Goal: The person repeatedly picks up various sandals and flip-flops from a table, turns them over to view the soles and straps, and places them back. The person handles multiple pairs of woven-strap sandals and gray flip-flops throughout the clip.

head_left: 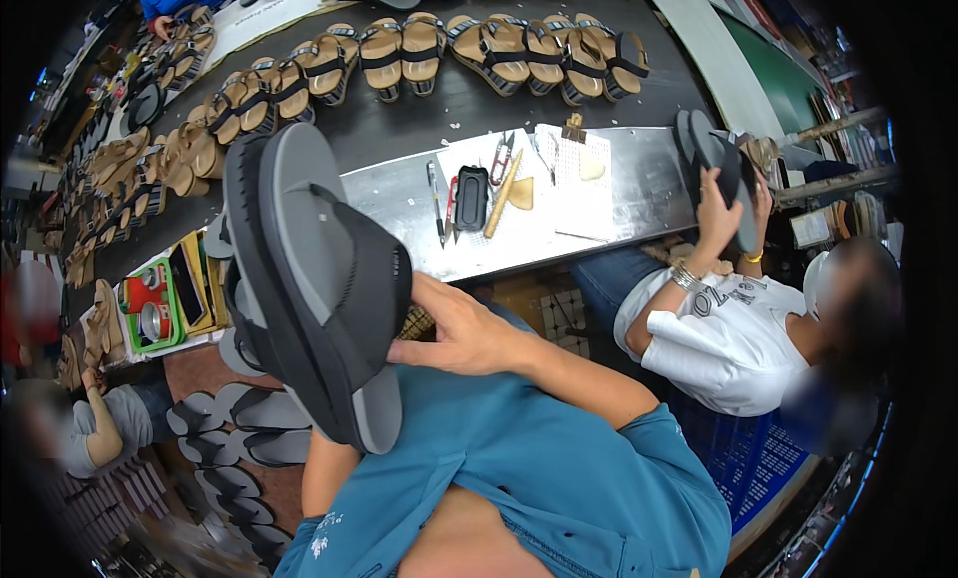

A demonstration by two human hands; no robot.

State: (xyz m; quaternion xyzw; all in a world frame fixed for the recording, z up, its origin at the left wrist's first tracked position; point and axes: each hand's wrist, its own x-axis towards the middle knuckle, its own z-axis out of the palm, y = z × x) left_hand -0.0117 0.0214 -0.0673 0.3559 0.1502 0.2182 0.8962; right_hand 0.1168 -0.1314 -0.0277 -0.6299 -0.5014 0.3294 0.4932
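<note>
A pair of grey and black flip-flops (329, 269) stands upright close in front of me, one against the other, with a wide black strap toward the right. My right hand (459, 327) is closed on the strap side, its thumb and fingers at the strap's edge. Behind the pair my left hand is hidden; only the left forearm shows below the heel end. Beyond them on the metal-topped table (399, 184) lie a pen (436, 204), a black oblong case (471, 199), red-handled thread snips (502, 159) and a pointed wooden stick (503, 194).
Rows of tan strappy sandals (381, 59) line the dark worktop. At left sits a green tray (178, 319) with red tins; grey flip-flops (264, 408) lie below it. A person (723, 339) at right handles dark flip-flops (714, 144). Another person (100, 428) sits at lower left.
</note>
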